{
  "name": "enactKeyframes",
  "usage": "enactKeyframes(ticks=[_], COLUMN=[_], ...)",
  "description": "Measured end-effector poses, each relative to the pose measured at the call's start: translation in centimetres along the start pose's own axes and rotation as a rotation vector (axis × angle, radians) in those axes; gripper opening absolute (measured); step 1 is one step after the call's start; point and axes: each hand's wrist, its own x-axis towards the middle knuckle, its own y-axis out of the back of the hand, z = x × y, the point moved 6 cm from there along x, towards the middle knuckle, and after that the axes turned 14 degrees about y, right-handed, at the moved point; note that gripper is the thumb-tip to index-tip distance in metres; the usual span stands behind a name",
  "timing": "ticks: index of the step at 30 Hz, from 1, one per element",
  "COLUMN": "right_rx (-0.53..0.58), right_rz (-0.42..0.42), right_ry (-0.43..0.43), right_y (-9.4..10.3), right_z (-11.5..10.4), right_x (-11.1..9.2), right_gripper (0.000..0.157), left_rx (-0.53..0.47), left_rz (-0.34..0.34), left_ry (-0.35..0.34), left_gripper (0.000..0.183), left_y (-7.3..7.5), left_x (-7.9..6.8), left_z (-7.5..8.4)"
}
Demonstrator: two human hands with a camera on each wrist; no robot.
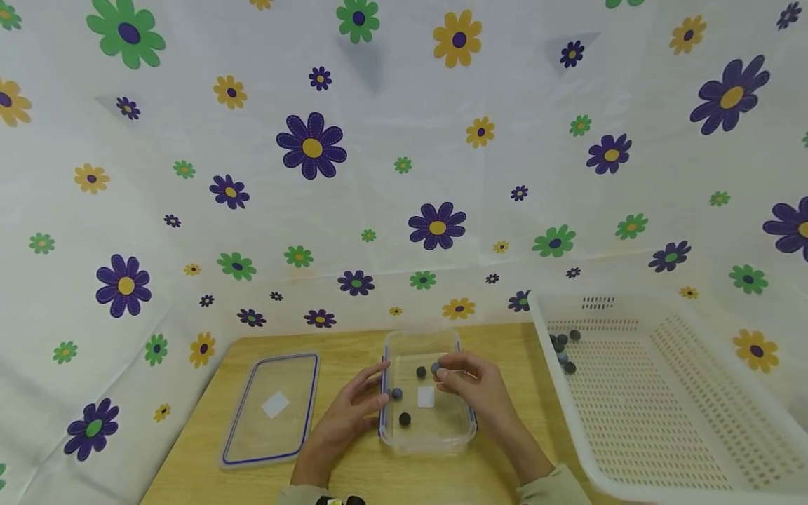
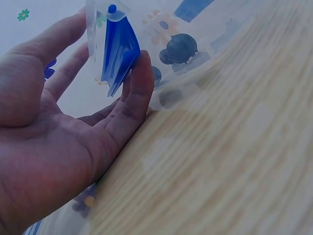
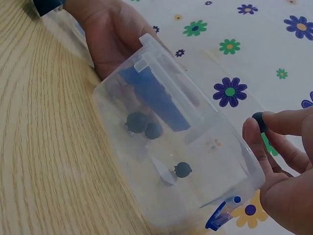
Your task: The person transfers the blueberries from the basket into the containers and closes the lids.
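The right hand (image 1: 485, 393) pinched a berry (image 3: 258, 122), probably light and soft, best held by its sides; the left hand (image 1: 346, 410), grip wide, touched the box (image 1: 429, 443).

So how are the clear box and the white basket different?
The clear box is smaller than the white basket. The box is see-through; the basket is white and full of little holes. The left hand touches the box; no hand touches the basket. Both hold small dark balls.
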Motion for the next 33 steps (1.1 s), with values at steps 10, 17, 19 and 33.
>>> enactKeyframes(ticks=[10,17,19,33], right_rx=[-0.066,-0.059,-0.059,-0.113], right_rz=[0.013,0.01,0.011,-0.143], right_ry=[-0.002,-0.007,-0.008,0.07], right_y=[0.2,0.3,0.4,-0.4], right_z=[-0.7,-0.7,-0.8,-2.3], right_x=[-0.2,-0.2,-0.3,-0.5], right_gripper=[0.027,0.027,0.026,0.028], left_rx=[-0.002,-0.011,-0.012,0.002], left_rz=[-0.019,0.001,0.0,0.026], left_ry=[0.002,0.013,0.011,0.011], left_gripper=[0.064,0.064,0.064,0.064], left_y=[-0.4,-0.4,-0.6,-0.1], left_x=[0.7,0.8,0.8,0.3], left_z=[0.0,-0.1,-0.1,0.0])
